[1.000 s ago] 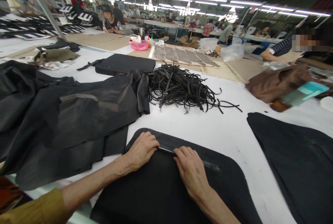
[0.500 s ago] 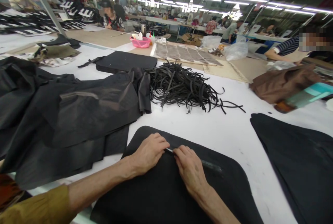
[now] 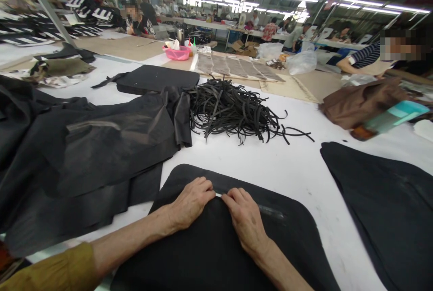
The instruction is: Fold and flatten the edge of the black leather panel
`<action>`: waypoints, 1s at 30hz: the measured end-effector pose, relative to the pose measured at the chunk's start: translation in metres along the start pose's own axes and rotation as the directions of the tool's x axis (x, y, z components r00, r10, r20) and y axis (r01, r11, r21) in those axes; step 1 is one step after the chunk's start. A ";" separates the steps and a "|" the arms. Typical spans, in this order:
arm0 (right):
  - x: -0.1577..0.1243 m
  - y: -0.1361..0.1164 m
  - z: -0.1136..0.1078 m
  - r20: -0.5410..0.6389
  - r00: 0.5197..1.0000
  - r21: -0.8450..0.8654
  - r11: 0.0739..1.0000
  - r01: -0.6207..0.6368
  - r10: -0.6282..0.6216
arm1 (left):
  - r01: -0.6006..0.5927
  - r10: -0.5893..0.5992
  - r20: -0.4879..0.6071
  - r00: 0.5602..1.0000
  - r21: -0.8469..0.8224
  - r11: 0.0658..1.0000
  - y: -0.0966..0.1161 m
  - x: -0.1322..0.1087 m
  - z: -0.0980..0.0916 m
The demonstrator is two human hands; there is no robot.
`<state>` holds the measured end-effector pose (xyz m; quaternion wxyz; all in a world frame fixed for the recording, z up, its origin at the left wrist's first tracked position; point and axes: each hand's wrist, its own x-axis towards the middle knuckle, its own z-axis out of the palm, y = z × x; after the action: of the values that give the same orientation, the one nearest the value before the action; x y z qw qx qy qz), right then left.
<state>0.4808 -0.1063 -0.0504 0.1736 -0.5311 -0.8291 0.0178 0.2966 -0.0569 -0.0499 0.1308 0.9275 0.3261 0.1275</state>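
Observation:
A large black sheet panel (image 3: 189, 255) with rounded corners lies before me on the white table. Near its far edge, a narrow white sliver (image 3: 218, 195) shows between my hands; I cannot tell whether it is a strip or a gap. My left hand (image 3: 191, 203) has its fingers closed on the panel just left of the sliver. At the sliver's right end my right hand (image 3: 248, 219) pinches the panel, thumb and fingers together. Right of that hand, a shiny narrow band (image 3: 272, 212) runs along the panel. The fingertips partly hide what they grip.
Black sheets (image 3: 118, 146) are heaped at left, with a tangle of black strips (image 3: 233, 108) beyond my hands. More black panels (image 3: 382, 191) lie at right, near a teal-lidded bottle (image 3: 389, 119) and brown cloth (image 3: 358, 101). A pink basket (image 3: 177, 53) stands farther back. Other people sit beyond.
My left hand has shifted slightly left, away from my right hand, and more of the white sliver shows between them. The whole view has turned slightly to the right.

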 end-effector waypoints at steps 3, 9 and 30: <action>-0.003 0.001 0.000 0.012 0.999 -0.021 0.999 0.047 -0.047 | -0.098 0.097 0.024 0.995 0.057 0.994 -0.002 -0.002 -0.001; -0.004 0.003 -0.002 0.020 0.993 -0.017 0.993 0.115 -0.115 | -0.241 0.229 0.087 0.970 0.163 0.957 -0.004 -0.003 -0.009; -0.034 0.033 -0.028 0.197 0.965 -0.073 0.979 0.189 -0.171 | -0.284 0.210 0.232 0.950 0.355 0.891 0.028 0.003 -0.013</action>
<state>0.5309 -0.1269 -0.0400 0.0705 -0.4568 -0.8866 0.0146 0.3107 -0.0737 -0.0285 -0.0404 0.9768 0.2100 -0.0109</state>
